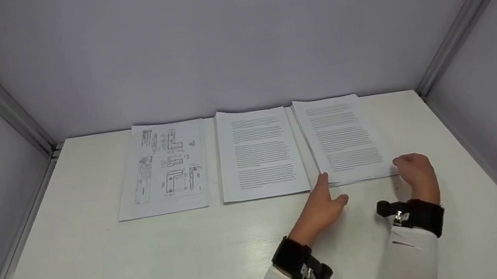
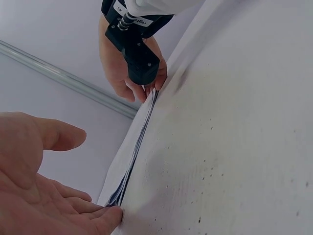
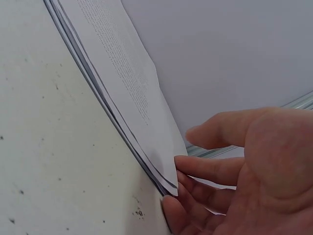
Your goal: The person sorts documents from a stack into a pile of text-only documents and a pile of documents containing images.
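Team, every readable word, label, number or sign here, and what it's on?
"right": white label on the black wrist device, seen upside down in the left wrist view, slightly blurred.
Second small label on that device: a mark, too small to read.
Drawing sheet, left: lettering too small.
Middle text sheet: lines too small.
Right text sheet: too small, also blurred in the right wrist view.
No brand readable.

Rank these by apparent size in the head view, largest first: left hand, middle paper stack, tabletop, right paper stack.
1. Tabletop
2. Middle paper stack and right paper stack: too alike to rank
3. Left hand
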Available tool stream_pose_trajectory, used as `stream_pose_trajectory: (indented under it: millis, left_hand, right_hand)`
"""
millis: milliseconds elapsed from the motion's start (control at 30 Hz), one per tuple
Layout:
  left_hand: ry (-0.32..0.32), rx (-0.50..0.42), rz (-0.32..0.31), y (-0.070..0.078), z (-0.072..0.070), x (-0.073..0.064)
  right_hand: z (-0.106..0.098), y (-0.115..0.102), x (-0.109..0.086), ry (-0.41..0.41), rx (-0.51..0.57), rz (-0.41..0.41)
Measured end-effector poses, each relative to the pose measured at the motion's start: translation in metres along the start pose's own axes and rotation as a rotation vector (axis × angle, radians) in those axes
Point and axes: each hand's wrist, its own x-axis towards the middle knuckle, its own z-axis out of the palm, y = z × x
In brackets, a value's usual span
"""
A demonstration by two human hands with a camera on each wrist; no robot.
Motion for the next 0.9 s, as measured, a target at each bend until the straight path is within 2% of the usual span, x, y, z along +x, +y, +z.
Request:
stream_pose_trajectory:
  millis: [533,667,900]
  left_hand:
    - [-0.002,0.004,0.001,0.0014,-0.0001,-0.0013]
    - [0.003,-0.001,-0.001,0.0007,-0.0005,-0.0004]
    - [-0.009,0.022,0.019,-0.0004,-0.0034,0.0005]
  right_hand:
    - [-0.0028,-0.0005,-0.0016,0.04,-0.057,0.047]
    - [-0.0033,0.0005,-0.0013,0.049,-0.085,0.034]
    - [-0.0033,-0.0011,-0.0057,0.013,0.023,0.083]
